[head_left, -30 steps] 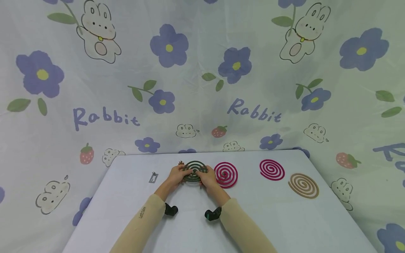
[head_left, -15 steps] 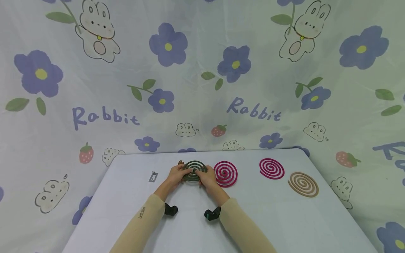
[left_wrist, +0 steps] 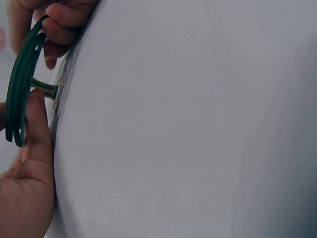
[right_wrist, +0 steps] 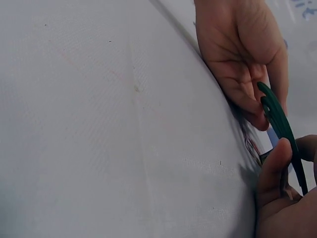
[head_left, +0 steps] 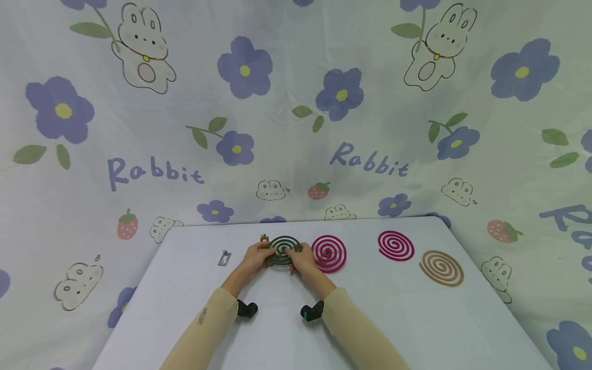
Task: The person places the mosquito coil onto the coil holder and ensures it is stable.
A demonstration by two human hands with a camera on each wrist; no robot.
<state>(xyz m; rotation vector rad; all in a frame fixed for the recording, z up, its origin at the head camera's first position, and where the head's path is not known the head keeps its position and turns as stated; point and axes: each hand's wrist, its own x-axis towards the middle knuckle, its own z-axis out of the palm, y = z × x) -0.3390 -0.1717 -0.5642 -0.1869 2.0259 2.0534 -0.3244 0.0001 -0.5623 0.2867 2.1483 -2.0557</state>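
Both hands hold a dark green mosquito coil (head_left: 284,237) level above the table's far middle. My left hand (head_left: 253,258) grips its left rim, the thumb laid over the rings. From the other side my right hand (head_left: 306,260) grips it, with its thumb near the centre. Seen edge-on in the left wrist view, the coil (left_wrist: 21,89) has a short greenish stub (left_wrist: 46,89) sticking out below its middle. Whether that is part of the coil or a stand, I cannot tell. The right wrist view shows the coil's edge (right_wrist: 280,121) between both hands.
A pink coil (head_left: 342,254) lies just right of the hands. Farther right are another pink coil (head_left: 409,246) and a tan coil (head_left: 458,275). Left lies a small silver metal stand (head_left: 224,259); a brass-coloured one (head_left: 264,238) sits behind the left hand. A printed cloth (head_left: 287,154) hangs behind.
Both hands keep hold of the green coil in nearly the same place, with only slight shifts of the fingers. The camera view has shifted a little.
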